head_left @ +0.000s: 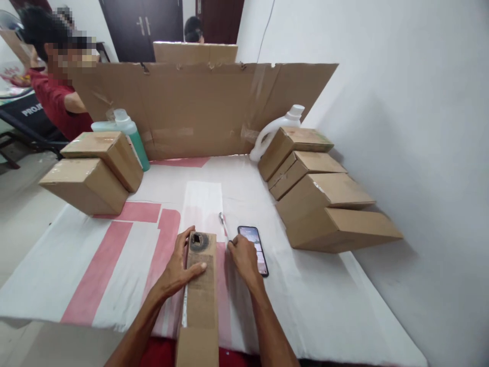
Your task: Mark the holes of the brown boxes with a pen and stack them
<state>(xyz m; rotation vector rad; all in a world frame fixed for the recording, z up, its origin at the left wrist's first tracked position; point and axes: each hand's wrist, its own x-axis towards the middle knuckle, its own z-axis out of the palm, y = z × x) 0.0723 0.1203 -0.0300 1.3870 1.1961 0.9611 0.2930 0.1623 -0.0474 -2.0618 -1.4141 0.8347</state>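
Note:
My left hand (pixel 178 272) grips a long, narrow cardboard box (pixel 201 300), with its thumb on the upper face and its fingers along the left side. Near the box's far end is a small dark hole ringed by a blackened smudge. Just right of the box, my right hand (pixel 244 257) is closed around a thin, light-coloured tool with a shiny rounded tip (pixel 222 219). That tip points away from me, and I cannot make out its exact kind. A phone with its screen lit (pixel 254 244) lies on the cloth beside and partly under my right hand.
Two cardboard boxes (pixel 86 178) and a green liquid bottle (pixel 137 140) stand at the left. Several boxes (pixel 344 229) and a white jug (pixel 267 135) line the right, near the wall. A cardboard panel (pixel 206 107) closes off the back; a person in red (pixel 57 104) sits beyond.

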